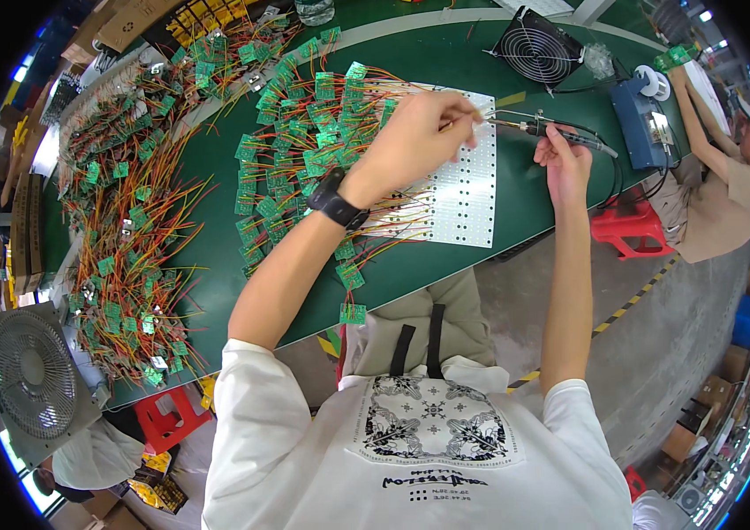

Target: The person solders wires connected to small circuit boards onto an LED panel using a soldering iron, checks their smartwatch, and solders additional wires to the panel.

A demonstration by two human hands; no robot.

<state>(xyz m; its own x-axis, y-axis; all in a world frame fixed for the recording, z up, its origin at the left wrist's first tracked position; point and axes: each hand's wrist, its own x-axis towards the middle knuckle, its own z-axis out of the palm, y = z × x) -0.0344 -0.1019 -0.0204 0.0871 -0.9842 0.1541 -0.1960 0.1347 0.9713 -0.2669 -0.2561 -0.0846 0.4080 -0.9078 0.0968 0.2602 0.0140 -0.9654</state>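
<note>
My right hand (565, 163) grips a soldering iron (541, 129), its tip pointing left over a white perforated panel (463, 208). Close to that tip is my left hand (428, 137), wearing a black wristwatch; its thumb and forefinger are pinched together, and what they hold is too small to make out. Rows of small green circuit boards (325, 86) with red and yellow wires lie along the panel's left side, some wires reaching onto the panel. One green board (353, 314) hangs at the table's near edge. My left forearm hides part of the rows.
A big heap of wired circuit boards (141, 256) covers the table's left. At the back right stand a black fan (535, 49) and a blue soldering station (638, 124) with a white spool (655, 83). A co-worker (719, 190) sits at right, near a red stool (631, 231).
</note>
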